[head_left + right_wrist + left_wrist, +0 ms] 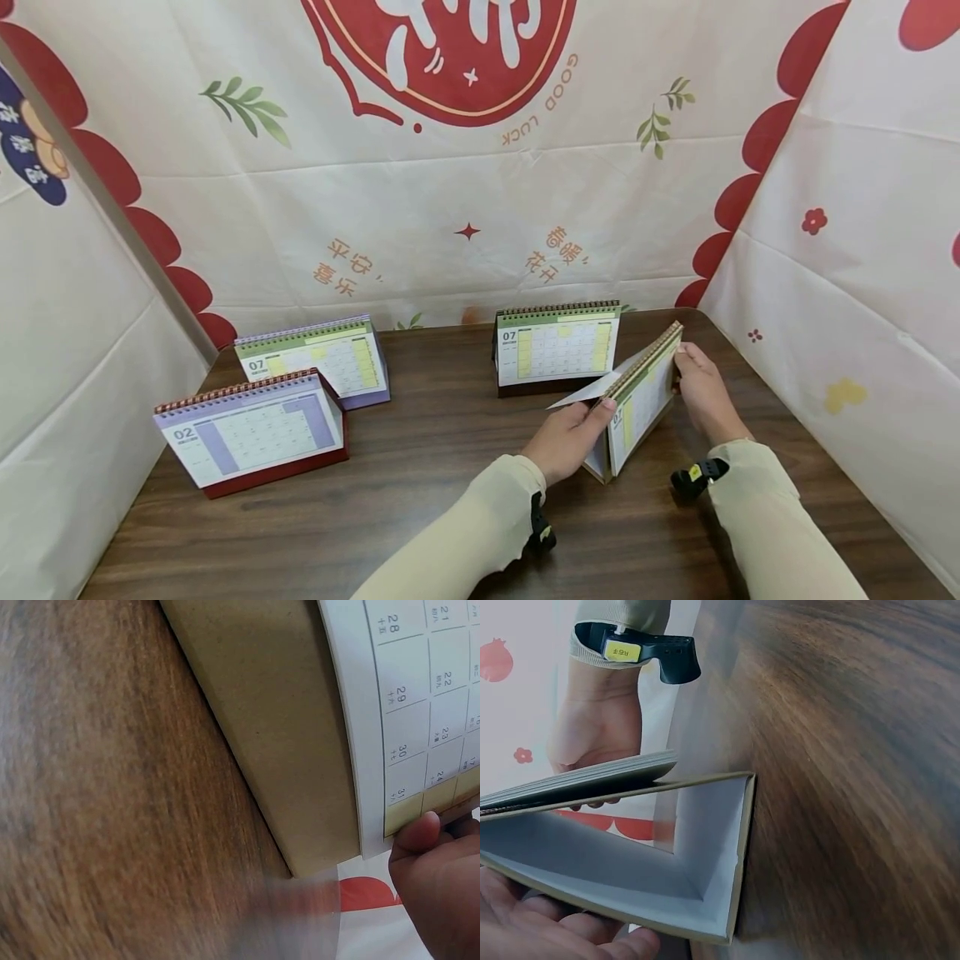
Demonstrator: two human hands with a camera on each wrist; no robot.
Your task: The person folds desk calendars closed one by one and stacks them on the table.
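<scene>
1. Tan calendar (647,400): right side of table (420,492), right and nearer than dark-based calendar (558,350); base contact unclear.
2. Long axis, along spiral: slants near-left to far-right, between hands; neither hand nearer.
3. Left hand (564,440) curled on near end.
4. Right hand (707,397) pinches far edge, thumb on pages.

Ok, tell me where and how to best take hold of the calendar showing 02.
Best pinched from above, I'd say, at the middle of its ring-bound top edge: the 02 calendar stands like a tent, narrowest there, and the purple-based calendar stands close behind it.
</scene>
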